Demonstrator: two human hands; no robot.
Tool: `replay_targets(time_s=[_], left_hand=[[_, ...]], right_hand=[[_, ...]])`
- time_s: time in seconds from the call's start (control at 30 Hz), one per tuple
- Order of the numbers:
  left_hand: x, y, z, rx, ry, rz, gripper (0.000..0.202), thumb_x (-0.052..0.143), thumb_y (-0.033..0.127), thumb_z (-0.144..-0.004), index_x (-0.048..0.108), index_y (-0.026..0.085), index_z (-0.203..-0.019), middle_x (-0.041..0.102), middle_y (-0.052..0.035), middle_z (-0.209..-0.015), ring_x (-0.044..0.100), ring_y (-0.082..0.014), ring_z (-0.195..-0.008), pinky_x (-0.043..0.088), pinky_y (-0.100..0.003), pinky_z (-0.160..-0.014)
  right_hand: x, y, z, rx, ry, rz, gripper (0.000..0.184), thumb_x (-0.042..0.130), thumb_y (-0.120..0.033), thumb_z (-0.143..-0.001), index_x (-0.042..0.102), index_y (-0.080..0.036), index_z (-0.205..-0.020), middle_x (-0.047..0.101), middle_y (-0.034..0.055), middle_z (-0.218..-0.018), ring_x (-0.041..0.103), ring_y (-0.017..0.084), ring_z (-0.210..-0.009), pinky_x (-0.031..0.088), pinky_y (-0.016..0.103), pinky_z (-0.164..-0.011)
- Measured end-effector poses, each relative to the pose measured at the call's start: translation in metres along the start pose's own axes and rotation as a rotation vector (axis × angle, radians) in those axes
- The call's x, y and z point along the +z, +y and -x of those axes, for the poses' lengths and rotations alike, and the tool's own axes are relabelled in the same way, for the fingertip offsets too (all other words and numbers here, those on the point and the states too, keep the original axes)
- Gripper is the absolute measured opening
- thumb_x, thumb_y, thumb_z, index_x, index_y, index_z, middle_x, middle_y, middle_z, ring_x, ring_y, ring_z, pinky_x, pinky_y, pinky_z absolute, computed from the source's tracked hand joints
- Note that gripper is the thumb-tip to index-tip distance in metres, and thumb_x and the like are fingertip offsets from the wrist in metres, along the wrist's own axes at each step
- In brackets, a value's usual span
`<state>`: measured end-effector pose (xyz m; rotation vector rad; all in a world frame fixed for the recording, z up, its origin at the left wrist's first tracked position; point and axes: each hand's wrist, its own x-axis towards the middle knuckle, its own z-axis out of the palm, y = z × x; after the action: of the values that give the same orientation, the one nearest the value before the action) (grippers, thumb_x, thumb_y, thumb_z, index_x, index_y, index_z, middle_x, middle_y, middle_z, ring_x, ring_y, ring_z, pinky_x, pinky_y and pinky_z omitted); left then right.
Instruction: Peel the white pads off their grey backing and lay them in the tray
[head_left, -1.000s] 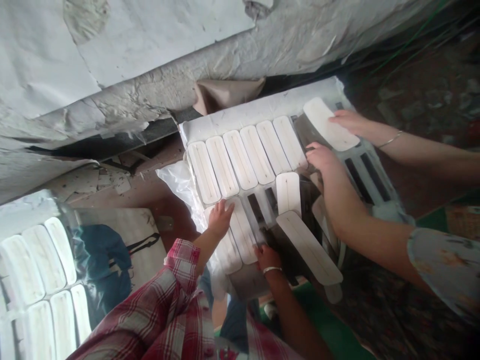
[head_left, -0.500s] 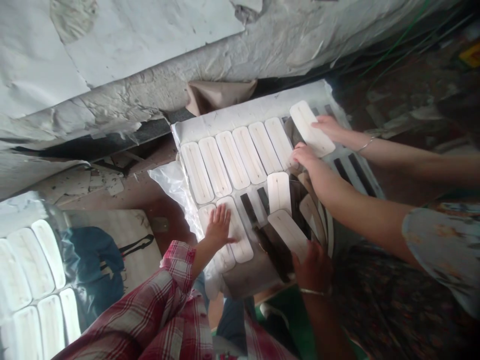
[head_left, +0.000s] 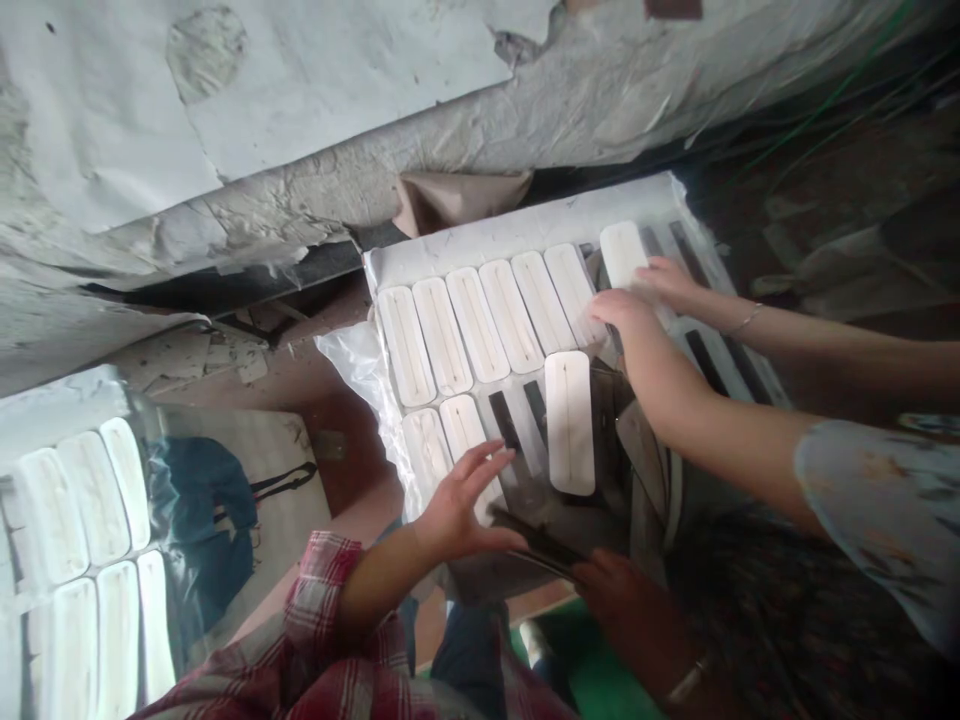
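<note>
My left hand (head_left: 469,500) is open, its fingers spread above a white oblong pad (head_left: 463,420) with a thin brown centre line. Its thumb is close to one end of a thin oblong pad (head_left: 551,548) tilted nearly on edge, showing a dark side. My right hand (head_left: 619,605) grips that pad's other end. Flat on the plastic-covered board (head_left: 517,220), several matching white pads (head_left: 469,325) lie side by side in a row. Another white pad (head_left: 570,425) rests on the pile to the right, near exposed dark strips (head_left: 504,420).
A co-worker's hands (head_left: 664,282) reach in from the right, one touching a white pad (head_left: 621,255). At left stands a second board of pads (head_left: 112,490) beside blue cloth (head_left: 202,500). A torn, paper-covered surface (head_left: 337,90) runs along the back.
My left hand has lifted off the pads and moved right toward the held pad. My right hand has lowered and tilted its pad. The co-worker's pad now lies flatter on the board.
</note>
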<state>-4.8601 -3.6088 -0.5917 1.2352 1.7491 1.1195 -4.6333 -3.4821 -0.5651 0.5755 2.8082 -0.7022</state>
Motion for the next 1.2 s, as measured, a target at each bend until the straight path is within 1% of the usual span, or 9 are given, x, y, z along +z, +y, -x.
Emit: replay_targets(time_s=[0.17, 0.3, 0.4, 0.53, 0.63, 0.73, 0.87, 0.97, 1.2], left_hand=[[-0.023, 0.042, 0.017, -0.019, -0.593, -0.19, 0.042, 0.055, 0.047, -0.079, 0.054, 0.02, -0.11, 0.058, -0.0081, -0.104, 0.058, -0.0204, -0.086, 0.048, -0.029, -0.074], [-0.011, 0.032, 0.037, -0.22, -0.352, -0.207, 0.021, 0.045, 0.021, -0.08, 0.055, 0.015, -0.098, 0.058, -0.0066, -0.089, 0.057, -0.0166, -0.077, 0.045, -0.026, -0.068], [0.009, 0.016, 0.044, -0.434, -0.153, 0.012, 0.018, 0.038, 0.02, -0.084, 0.055, 0.015, -0.086, 0.053, 0.0, -0.066, 0.052, -0.0104, -0.059, 0.04, -0.021, -0.056], [0.046, 0.015, 0.048, -0.489, -0.055, 0.172, 0.015, 0.043, 0.023, -0.083, 0.055, 0.015, -0.083, 0.054, 0.0008, -0.065, 0.049, -0.0094, -0.057, 0.039, -0.02, -0.052], [0.058, 0.016, 0.04, -0.237, -0.267, 0.219, 0.015, 0.049, 0.024, -0.081, 0.058, 0.016, -0.09, 0.061, -0.0024, -0.079, 0.056, -0.0116, -0.071, 0.044, -0.02, -0.063], [0.047, -0.01, 0.02, 0.023, -0.497, 0.139, 0.029, 0.046, 0.04, -0.086, 0.061, 0.019, -0.101, 0.065, -0.0052, -0.093, 0.06, -0.0144, -0.082, 0.047, -0.024, -0.075], [0.031, -0.073, -0.01, -0.154, -0.231, -0.409, 0.062, 0.047, 0.056, -0.081, 0.046, 0.014, -0.127, 0.046, -0.0176, -0.13, 0.045, -0.0273, -0.118, 0.034, -0.043, -0.099], [0.039, -0.107, -0.02, -0.135, -0.247, -0.745, 0.108, 0.067, 0.064, -0.056, 0.028, 0.005, -0.138, 0.019, -0.0222, -0.145, 0.012, -0.0366, -0.134, 0.01, -0.056, -0.107], [0.073, -0.106, -0.012, -0.208, -0.232, -0.916, 0.125, 0.063, 0.073, -0.049, 0.018, 0.001, -0.141, -0.002, -0.0225, -0.147, -0.012, -0.0374, -0.134, -0.002, -0.06, -0.106]], right_hand=[[-0.042, -0.037, -0.044, -0.267, -0.026, 0.133, 0.02, 0.043, -0.021, -0.085, 0.062, -0.024, -0.077, 0.056, 0.0006, -0.068, 0.057, 0.014, -0.072, 0.051, 0.041, -0.079], [-0.046, -0.058, -0.057, -0.41, 0.328, 0.206, 0.028, 0.045, -0.02, -0.087, 0.059, -0.036, -0.106, 0.061, -0.0058, -0.103, 0.056, 0.016, -0.104, 0.032, 0.046, -0.107], [-0.018, -0.059, -0.053, -0.064, 0.643, 0.098, 0.064, 0.061, -0.03, -0.077, 0.033, -0.036, -0.134, 0.042, 0.0017, -0.134, 0.043, 0.026, -0.121, 0.033, 0.05, -0.106], [0.034, -0.045, -0.043, 0.416, 0.309, -0.43, 0.091, 0.053, -0.057, -0.075, 0.011, -0.014, -0.143, 0.04, 0.0199, -0.133, 0.046, 0.033, -0.116, 0.05, 0.049, -0.087], [0.055, -0.026, -0.034, 0.554, 0.176, -0.56, 0.096, 0.054, -0.061, -0.069, 0.015, -0.014, -0.143, 0.055, 0.0185, -0.116, 0.057, 0.033, -0.099, 0.053, 0.043, -0.075], [0.053, -0.003, -0.029, 0.523, 0.299, -0.485, 0.092, 0.059, -0.057, -0.065, 0.023, -0.019, -0.141, 0.054, 0.0172, -0.117, 0.054, 0.035, -0.102, 0.048, 0.042, -0.072], [0.04, 0.019, -0.032, 0.373, 0.373, -0.37, 0.08, 0.052, -0.055, -0.075, 0.022, -0.022, -0.141, 0.043, 0.0163, -0.131, 0.044, 0.035, -0.116, 0.043, 0.046, -0.081], [0.038, 0.03, -0.045, 0.273, 0.366, -0.31, 0.081, 0.045, -0.057, -0.079, 0.015, -0.019, -0.143, 0.04, 0.0163, -0.133, 0.042, 0.033, -0.119, 0.043, 0.044, -0.083], [0.053, 0.04, -0.105, 0.211, 0.309, -0.172, 0.107, 0.052, -0.07, -0.063, 0.016, -0.007, -0.141, 0.042, 0.022, -0.129, 0.047, 0.034, -0.114, 0.043, 0.042, -0.081]])
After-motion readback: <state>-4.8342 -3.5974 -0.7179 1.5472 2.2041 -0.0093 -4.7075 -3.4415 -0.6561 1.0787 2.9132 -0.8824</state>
